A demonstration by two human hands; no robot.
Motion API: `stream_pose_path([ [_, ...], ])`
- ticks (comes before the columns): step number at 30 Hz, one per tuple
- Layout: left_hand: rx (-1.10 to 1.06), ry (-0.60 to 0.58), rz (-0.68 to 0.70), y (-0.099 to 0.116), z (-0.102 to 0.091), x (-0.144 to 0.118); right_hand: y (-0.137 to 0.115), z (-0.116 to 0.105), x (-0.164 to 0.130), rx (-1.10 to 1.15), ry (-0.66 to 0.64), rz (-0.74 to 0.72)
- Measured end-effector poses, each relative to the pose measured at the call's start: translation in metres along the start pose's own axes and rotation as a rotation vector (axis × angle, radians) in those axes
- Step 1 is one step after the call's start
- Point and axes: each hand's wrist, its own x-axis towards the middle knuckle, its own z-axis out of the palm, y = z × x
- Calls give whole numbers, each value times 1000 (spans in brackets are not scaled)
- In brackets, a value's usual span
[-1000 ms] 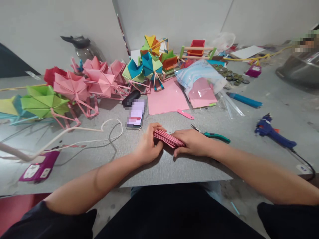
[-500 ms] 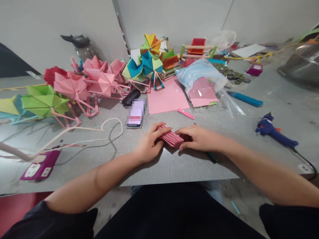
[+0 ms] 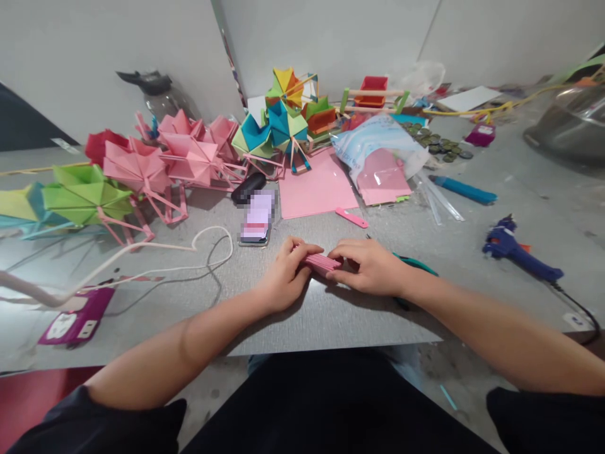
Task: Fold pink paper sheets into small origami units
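Grey laminate makes up the surface (image 3: 155,315) under me, its near edge just past my lap. Nearest on it, my left hand (image 3: 286,277) and right hand (image 3: 371,268) meet at the middle, and between them lies the pink stack (image 3: 322,261), a bundle of thin folded paper strips lying flat on the surface. Each grip is closed on one end of it, fingers over the top and thumbs tucked under or behind. I judge the step in hand to be squaring and pressing the strips together; the next move seems to call for even pressure from both ends so no strip slides out. Only a short stretch of the stack shows between my hands, edges close and fairly level, colour a dusty pink. Just behind my right wrist peeks a green-handled tool (image 3: 416,263), mostly hidden. Off to the left a white cord (image 3: 208,243) loops toward a purple plug block (image 3: 75,321). Beyond my hands sit a phone (image 3: 256,224) and a pink sheet (image 3: 316,186); to the right, a blue glue gun (image 3: 520,255). Farthest back, paper wheels (image 3: 189,154) in pink, green and mixed colours crowd the wall.
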Motion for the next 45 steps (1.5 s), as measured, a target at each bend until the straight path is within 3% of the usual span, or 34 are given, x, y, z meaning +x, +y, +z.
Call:
stream_pose_path([
  [3,-8,23,-11,1,-2,0,5,1,0,-91,55,0],
  [10,-32,57,-56,3,-11,3,6,-10,2,-113,-19,39],
  [19,24,-61,-149,6,-22,8,-3,-10,4,-197,-101,95],
  [26,-39,-78,-160,7,-22,9,-6,-6,7,-245,-142,141],
  [29,-15,-10,-199,8,-23,9,-1,-24,3,-196,-81,201],
  [33,-7,91,-289,2,-21,11,11,-44,-6,-309,39,479],
  [38,-149,142,-360,1,-15,16,17,-39,-10,-401,2,439],
  [42,-109,81,-415,20,-5,34,12,-49,-11,-371,80,476],
  [45,-86,-31,-409,41,16,65,10,-65,-14,-348,186,540],
])
